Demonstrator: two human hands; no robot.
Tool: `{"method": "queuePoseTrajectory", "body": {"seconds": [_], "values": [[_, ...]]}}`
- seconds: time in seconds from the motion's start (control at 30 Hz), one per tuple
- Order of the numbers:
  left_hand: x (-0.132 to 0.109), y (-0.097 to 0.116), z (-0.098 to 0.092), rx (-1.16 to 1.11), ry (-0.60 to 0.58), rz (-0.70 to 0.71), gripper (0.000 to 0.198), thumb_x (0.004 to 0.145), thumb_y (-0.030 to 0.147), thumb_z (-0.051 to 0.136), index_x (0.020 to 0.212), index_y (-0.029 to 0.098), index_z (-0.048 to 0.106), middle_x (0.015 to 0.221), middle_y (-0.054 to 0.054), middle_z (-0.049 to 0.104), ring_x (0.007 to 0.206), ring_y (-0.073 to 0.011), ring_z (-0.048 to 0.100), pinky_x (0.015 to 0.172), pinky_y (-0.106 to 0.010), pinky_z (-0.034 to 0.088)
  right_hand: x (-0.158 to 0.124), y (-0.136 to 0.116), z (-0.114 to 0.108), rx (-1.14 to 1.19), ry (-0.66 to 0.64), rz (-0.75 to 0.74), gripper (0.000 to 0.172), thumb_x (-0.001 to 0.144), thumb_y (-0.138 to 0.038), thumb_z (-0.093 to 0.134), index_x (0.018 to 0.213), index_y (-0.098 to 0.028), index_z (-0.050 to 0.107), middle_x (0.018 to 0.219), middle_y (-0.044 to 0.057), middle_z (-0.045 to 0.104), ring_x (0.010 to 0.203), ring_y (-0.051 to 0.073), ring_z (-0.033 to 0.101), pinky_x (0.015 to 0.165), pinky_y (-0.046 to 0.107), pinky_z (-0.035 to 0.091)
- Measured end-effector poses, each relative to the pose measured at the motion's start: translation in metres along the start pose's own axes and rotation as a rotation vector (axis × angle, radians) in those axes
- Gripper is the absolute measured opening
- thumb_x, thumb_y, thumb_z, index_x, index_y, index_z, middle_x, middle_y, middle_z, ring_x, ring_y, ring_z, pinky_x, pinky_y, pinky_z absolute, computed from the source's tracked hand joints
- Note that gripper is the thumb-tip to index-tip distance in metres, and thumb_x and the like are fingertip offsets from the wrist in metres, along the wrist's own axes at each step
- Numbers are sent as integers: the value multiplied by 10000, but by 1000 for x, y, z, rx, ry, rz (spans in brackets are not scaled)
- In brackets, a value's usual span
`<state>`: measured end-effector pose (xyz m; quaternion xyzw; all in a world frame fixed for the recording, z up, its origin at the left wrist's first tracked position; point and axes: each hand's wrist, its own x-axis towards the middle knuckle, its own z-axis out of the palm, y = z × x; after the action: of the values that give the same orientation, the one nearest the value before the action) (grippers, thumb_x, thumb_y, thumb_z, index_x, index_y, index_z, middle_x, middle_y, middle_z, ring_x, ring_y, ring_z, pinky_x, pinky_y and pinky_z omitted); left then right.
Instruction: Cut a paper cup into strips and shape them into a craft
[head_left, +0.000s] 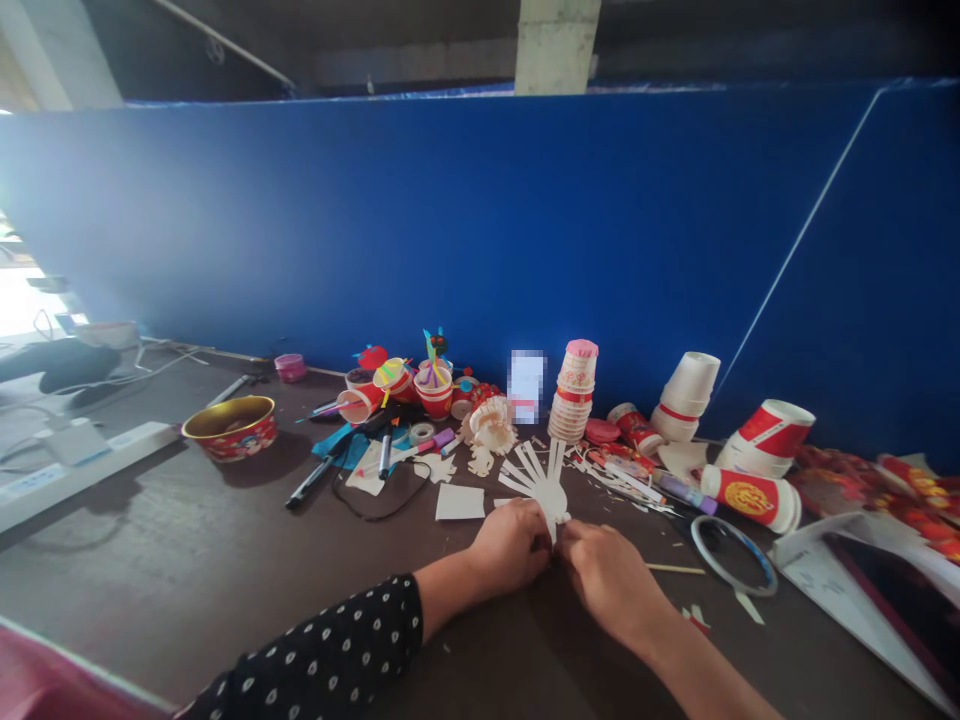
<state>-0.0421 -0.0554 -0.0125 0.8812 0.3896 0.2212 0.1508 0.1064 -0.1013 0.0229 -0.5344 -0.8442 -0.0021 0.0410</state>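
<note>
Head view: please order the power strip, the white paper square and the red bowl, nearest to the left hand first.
1. White paper square: just beyond the left hand, leftward.
2. Red bowl: farther left.
3. Power strip: at the left edge.

This looks like a craft workspace inside a raw, unfinished-looking building. The fingers (pixel 541 540) work over a dark bench (pixel 315 570), on a white piece (pixel 551 495) cut into strips. Just beyond them, to the right, lie paper scraps (pixel 600 482) and a purple marker (pixel 686 494); beyond them to the left, black pens (pixel 319 480), a tape roll (pixel 421 441) and cups dressed with coloured trimmings (pixel 433 400). Stacked paper cups (pixel 574 400) stand farther behind. Well left of the fingers is a power strip (pixel 97 470). Past everything runs a blue partition (pixel 450 230), with a bare pillar (pixel 556 45) above it.
</note>
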Motion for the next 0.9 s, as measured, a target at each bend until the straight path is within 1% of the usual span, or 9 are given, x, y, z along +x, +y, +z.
{"method": "queuePoseTrajectory", "body": {"seconds": [0.17, 0.37, 0.57, 0.7, 0.77, 0.9], "values": [[0, 1, 1, -8, 15, -2, 98, 657, 105, 557, 666, 154, 642, 784, -37, 629, 780, -165, 548, 739, -241, 418, -2, -3, -4, -41, -33, -8, 333, 842, -106, 343, 860, -172, 669, 942, 84, 655, 865, 172, 554, 728, 271, 326], [0, 2, -1, -5, 15, 13, 103, 661, 96, 556, 659, 150, 644, 780, -42, 631, 782, -167, 554, 750, -245, 420, 0, -3, 2, -75, -12, -28, 345, 850, -84, 335, 870, -179, 666, 945, 69, 654, 872, 183, 557, 736, 285, 327], [-1, 2, 0, -20, 12, 1, 121, 656, 83, 544, 673, 150, 644, 798, -46, 639, 795, -172, 561, 769, -250, 423, 2, -3, 2, -52, -7, 22, 342, 854, -80, 327, 885, -163, 658, 938, 80, 652, 867, 178, 563, 744, 280, 327], [-1, 4, -1, -8, 32, -29, 103, 667, 105, 546, 660, 146, 640, 768, -51, 638, 776, -177, 562, 750, -257, 424, 1, -3, 1, -66, -3, -7, 356, 859, -81, 321, 890, -181, 660, 957, 75, 650, 877, 185, 559, 733, 287, 324], [0, 4, -2, 1, 24, -45, 106, 676, 113, 541, 649, 149, 638, 756, -48, 636, 769, -175, 563, 737, -253, 425, 1, -3, 1, -89, -3, -30, 349, 858, -88, 331, 883, -184, 666, 963, 76, 649, 879, 192, 557, 725, 292, 321], [1, 2, -4, 2, 12, -70, 164, 685, 85, 493, 670, 152, 642, 757, -43, 636, 760, -167, 570, 718, -240, 434, 1, -3, 3, -126, -11, -58, 340, 863, -100, 341, 874, -181, 671, 959, 72, 647, 879, 195, 552, 714, 290, 317]]}}
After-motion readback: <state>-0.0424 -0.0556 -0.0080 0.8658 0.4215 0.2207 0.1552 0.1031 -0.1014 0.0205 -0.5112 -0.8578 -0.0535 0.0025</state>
